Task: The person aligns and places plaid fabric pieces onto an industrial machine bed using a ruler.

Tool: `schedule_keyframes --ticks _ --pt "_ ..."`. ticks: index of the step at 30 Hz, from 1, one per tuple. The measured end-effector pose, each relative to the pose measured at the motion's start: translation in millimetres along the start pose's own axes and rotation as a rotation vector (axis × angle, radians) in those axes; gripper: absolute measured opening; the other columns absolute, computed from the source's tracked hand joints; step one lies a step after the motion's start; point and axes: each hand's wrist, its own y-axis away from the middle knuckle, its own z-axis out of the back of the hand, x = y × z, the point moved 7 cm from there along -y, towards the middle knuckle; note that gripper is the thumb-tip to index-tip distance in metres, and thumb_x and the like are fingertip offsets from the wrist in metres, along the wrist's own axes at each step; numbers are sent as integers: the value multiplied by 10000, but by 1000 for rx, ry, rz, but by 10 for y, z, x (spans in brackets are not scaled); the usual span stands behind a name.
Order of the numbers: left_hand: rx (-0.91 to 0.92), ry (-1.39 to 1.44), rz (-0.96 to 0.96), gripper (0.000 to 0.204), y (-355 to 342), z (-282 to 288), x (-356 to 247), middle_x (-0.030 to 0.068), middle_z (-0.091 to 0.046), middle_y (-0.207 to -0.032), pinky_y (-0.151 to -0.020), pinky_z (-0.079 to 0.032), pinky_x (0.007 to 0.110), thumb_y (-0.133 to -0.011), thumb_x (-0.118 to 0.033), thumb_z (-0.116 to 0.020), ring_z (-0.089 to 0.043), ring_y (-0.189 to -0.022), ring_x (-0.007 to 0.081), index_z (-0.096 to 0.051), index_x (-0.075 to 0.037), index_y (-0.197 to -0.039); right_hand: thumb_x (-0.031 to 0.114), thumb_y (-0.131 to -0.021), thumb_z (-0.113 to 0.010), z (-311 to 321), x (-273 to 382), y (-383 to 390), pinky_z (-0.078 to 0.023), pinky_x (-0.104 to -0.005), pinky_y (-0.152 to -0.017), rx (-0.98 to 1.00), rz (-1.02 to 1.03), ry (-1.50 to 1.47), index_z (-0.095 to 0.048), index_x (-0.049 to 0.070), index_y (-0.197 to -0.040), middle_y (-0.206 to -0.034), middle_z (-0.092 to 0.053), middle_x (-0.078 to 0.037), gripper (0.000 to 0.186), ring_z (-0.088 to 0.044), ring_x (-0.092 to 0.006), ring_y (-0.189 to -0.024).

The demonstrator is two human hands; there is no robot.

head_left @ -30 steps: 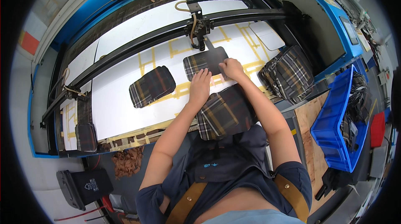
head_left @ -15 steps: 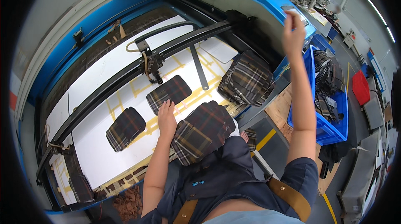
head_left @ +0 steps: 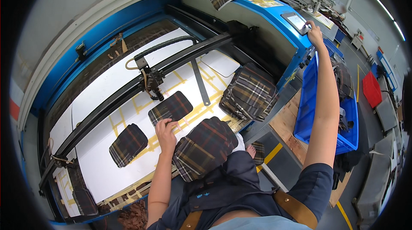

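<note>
My left hand (head_left: 166, 133) rests at the near edge of a dark plaid fabric piece (head_left: 171, 109), its fingers loosely bent and apart with nothing visible in them. Another plaid piece (head_left: 128, 145) lies flat on the white bed to its left. A stack of plaid pieces (head_left: 205, 148) is just to its right, close to my body. Stretched far out, my right hand (head_left: 315, 37) is at the small control panel (head_left: 295, 23) on the blue machine housing. A finger reaches to the panel's right edge; the other fingers are partly hidden, and no held thing shows.
A black gantry beam (head_left: 180, 58) with a cutting head (head_left: 152, 85) spans the white bed (head_left: 98, 170). Further right stand another plaid stack (head_left: 249, 93) and a blue crate (head_left: 303, 118) of fabric. A thin metal bar (head_left: 201, 82) lies across the bed.
My right hand has moved down and outward from the air onto the control panel. My left hand's fingers have bent and slid back slightly from the plaid piece. The view has shifted a little.
</note>
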Motion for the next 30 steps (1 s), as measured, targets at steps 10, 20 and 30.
schedule_keyframes --ticks 10,20,30 --pt "37 157 -47 321 -82 49 -170 118 -622 -1068 -935 -428 436 -771 92 -523 -572 -1042 337 -679 -48 -1014 103 -859 -533 445 106 486 -453 -483 -947 -602 109 -160 -554 13 -1240 -1169 -613 -218 392 -586 -396 -1069" --pt "180 258 18 203 410 -10 -530 101 -629 -1009 -871 -447 396 -884 8 -582 -591 -979 297 -679 -43 -1055 -26 -851 -577 -447 2462 4164 -505 -384 -806 383 710 -839 -636 1 -972 -936 -620 -151 138 -636 -321 -906" --pt "148 259 42 180 421 -35 -522 100 -636 -996 -850 -467 399 -875 20 -588 -601 -965 299 -683 -38 -1016 113 -792 -748 -1783 2650 4801 -480 -395 -773 762 439 -763 -630 -3 -972 -878 -610 -127 245 -599 -298 -859"
